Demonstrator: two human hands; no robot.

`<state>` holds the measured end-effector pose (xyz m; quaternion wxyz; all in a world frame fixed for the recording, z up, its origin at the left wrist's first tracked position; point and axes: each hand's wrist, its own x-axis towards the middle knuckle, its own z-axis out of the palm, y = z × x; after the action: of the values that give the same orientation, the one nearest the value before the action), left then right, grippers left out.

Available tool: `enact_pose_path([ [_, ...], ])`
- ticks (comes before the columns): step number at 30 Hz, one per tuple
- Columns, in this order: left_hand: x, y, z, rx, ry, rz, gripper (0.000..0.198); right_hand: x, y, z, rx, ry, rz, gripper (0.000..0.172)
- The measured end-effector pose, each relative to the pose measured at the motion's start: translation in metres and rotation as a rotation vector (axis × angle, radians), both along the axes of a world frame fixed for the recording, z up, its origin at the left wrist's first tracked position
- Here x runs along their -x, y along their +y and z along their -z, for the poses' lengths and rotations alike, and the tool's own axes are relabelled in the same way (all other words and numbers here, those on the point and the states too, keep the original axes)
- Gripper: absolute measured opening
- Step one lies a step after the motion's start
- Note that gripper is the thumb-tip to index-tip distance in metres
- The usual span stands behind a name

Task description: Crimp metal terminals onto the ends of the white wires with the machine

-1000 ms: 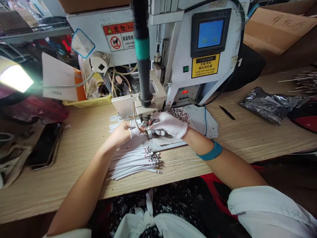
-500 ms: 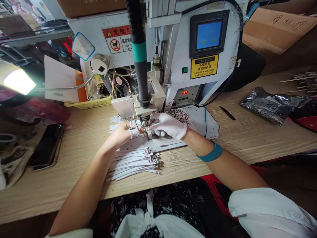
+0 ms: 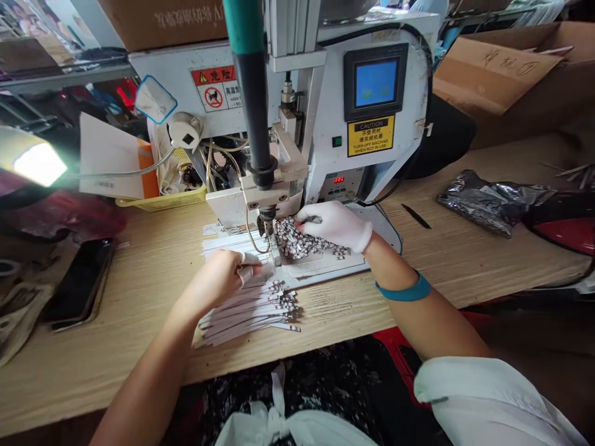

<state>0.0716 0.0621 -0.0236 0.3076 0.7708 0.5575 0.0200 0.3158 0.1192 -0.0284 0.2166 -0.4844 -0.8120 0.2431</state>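
A bench soldering machine (image 3: 320,111) stands at the back of a wooden table (image 3: 116,347), its iron head (image 3: 266,220) pointing down at a small fixture. My left hand (image 3: 223,275), with white finger cots, is curled on a white flat cable at the top of a pile of white cables with finished ends (image 3: 251,306). My right hand (image 3: 337,224), in a white glove, reaches into a heap of small connector pieces (image 3: 295,244) on the machine's white base plate, its fingers pinched together; what they hold is too small to make out.
A black phone (image 3: 81,282) lies at the left, under a lit lamp (image 3: 35,162). A yellow basket (image 3: 162,197) stands behind. A crumpled dark plastic bag (image 3: 488,201) and a black pen (image 3: 416,217) lie at the right, cardboard boxes (image 3: 493,68) behind.
Both hands have left the fixture under the iron. My left hand drew back onto the cable pile, and my right hand moved right onto the heap of connector pieces.
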Motion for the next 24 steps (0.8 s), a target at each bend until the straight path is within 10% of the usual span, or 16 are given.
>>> enact_pose_path([
  [12, -0.013, 0.001, 0.016, -0.337, 0.393, 0.224, 0.029, 0.016, -0.005, 0.014, -0.064, -0.297, -0.063, 0.021],
  [20, -0.002, 0.008, 0.012, -0.225, -0.004, 0.062, 0.021, 0.028, -0.011, 0.014, -0.051, -0.392, -0.118, 0.019],
  [24, -0.001, 0.009, 0.011, -0.127, -0.248, -0.02, 0.018, 0.027, -0.012, 0.01, 0.069, -0.09, -0.026, 0.014],
])
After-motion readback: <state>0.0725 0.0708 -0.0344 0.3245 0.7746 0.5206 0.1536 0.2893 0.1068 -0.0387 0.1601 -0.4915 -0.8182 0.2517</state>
